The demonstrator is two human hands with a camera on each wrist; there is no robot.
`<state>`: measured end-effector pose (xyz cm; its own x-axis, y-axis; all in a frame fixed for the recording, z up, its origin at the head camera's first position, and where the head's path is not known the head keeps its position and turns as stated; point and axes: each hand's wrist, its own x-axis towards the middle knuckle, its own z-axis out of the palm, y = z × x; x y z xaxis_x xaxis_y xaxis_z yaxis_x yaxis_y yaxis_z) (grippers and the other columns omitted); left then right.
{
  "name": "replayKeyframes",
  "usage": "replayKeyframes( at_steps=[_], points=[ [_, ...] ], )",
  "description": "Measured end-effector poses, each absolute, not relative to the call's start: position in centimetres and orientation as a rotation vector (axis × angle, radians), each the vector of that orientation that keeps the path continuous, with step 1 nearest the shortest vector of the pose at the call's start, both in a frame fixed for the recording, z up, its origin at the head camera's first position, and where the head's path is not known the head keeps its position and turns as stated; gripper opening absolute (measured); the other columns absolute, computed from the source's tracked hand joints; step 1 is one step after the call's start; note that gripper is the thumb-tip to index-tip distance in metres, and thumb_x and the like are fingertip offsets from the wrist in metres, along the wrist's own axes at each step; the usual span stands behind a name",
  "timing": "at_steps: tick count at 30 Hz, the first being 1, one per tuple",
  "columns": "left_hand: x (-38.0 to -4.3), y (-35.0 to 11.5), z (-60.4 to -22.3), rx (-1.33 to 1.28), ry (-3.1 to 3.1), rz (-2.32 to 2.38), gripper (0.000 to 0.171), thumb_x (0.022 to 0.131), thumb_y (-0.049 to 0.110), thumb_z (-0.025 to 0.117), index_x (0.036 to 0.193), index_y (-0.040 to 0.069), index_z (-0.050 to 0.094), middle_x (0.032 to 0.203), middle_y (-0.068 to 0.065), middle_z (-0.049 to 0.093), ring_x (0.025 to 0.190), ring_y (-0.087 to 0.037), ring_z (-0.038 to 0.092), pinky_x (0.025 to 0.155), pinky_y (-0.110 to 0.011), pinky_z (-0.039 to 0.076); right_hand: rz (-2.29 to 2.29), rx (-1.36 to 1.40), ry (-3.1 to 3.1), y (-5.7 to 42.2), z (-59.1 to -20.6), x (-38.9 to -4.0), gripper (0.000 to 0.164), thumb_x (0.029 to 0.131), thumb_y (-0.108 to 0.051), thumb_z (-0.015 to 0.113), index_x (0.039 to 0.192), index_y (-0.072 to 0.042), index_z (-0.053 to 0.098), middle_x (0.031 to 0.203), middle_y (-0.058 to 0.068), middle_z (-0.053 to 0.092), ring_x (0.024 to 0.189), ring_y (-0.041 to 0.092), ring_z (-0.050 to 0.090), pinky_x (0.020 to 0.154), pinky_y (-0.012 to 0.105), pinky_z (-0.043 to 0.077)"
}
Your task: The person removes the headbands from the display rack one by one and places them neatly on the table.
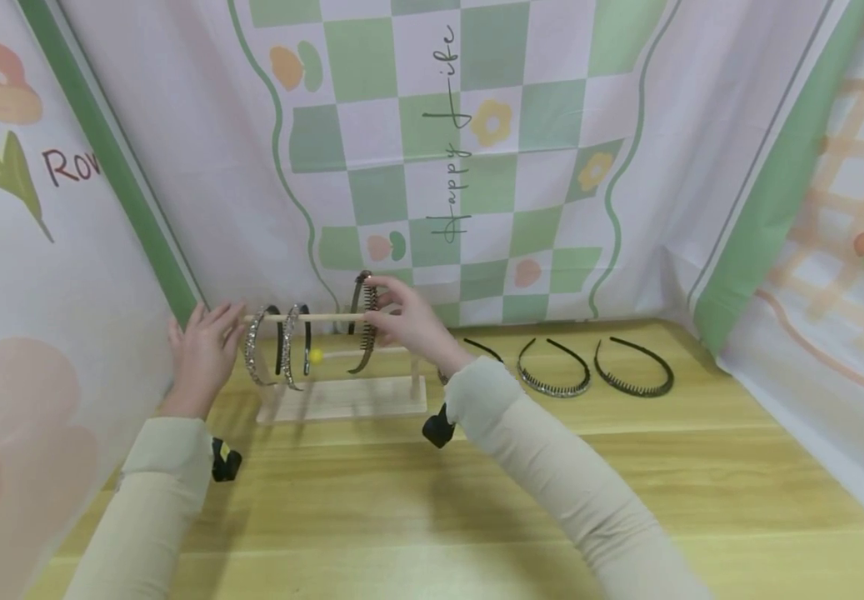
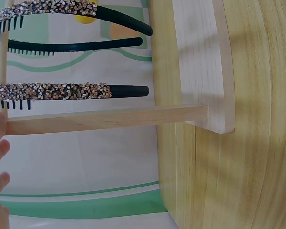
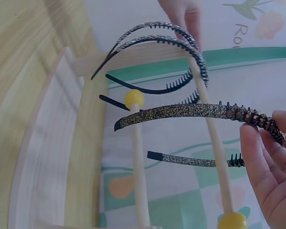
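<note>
My right hand (image 1: 420,325) pinches a brown-gold toothed headband (image 3: 186,112) by its studded top. That headband straddles the upper rod (image 1: 334,317) of a pale wooden stand (image 1: 342,398), one arm on each side of the rod. At the rod's left end my left hand (image 1: 207,354) touches the stand with relaxed fingers; only some fingertips show in the left wrist view. Two black headbands with sparkling stones, one nearer the left hand (image 1: 253,346) and one beside it (image 1: 291,346), hang on the same rod.
A lower rod ends in a yellow ball (image 3: 134,98); another yellow ball (image 3: 232,222) caps the upper rod. On the wooden table (image 1: 372,500) to the right lie a stone-trimmed headband (image 1: 557,390), a dark one (image 1: 637,392) and one partly hidden by the right arm. Printed curtains (image 1: 432,167) stand behind.
</note>
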<state>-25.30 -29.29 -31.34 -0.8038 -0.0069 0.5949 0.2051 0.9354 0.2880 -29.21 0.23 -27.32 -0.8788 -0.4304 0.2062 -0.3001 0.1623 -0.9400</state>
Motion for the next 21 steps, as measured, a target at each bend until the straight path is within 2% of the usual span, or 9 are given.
replayKeyframes(
  at_steps=[12, 18, 21],
  points=[
    [-25.4, -29.3, -31.4, -0.149, -2.449, -0.453, 0.037, 0.092, 0.015, 0.056, 0.129, 0.008, 0.051, 0.134, -0.02, 0.044, 0.13, -0.046, 0.023, 0.103, -0.056, -0.01, -1.907, -0.743, 2.305, 2.7, -26.9, -29.1, 0.052, 0.089, -0.006, 0.061, 0.136, -0.017, 0.042, 0.111, 0.013, 0.051, 0.079, 0.026, 0.06, 0.065, 0.034, 0.055],
    [-25.3, -29.2, -31.3, -0.158, -2.441, -0.46, 0.037, 0.092, 0.014, 0.056, 0.128, 0.007, 0.051, 0.133, -0.021, 0.044, 0.129, -0.047, 0.023, 0.103, -0.056, -0.01, -1.975, -0.75, 2.246, 3.9, -26.6, -29.0, 0.053, 0.089, -0.005, 0.06, 0.137, -0.014, 0.04, 0.111, 0.016, 0.05, 0.078, 0.026, 0.06, 0.07, 0.044, 0.054],
    [-25.3, -29.2, -31.4, -0.161, -2.438, -0.459, 0.037, 0.092, 0.014, 0.056, 0.128, 0.007, 0.051, 0.133, -0.021, 0.045, 0.129, -0.047, 0.023, 0.103, -0.056, -0.01, -1.991, -0.735, 2.248, 4.6, -26.5, -28.9, 0.053, 0.089, -0.006, 0.06, 0.137, -0.013, 0.04, 0.111, 0.016, 0.051, 0.077, 0.025, 0.06, 0.07, 0.045, 0.054]
  ],
)
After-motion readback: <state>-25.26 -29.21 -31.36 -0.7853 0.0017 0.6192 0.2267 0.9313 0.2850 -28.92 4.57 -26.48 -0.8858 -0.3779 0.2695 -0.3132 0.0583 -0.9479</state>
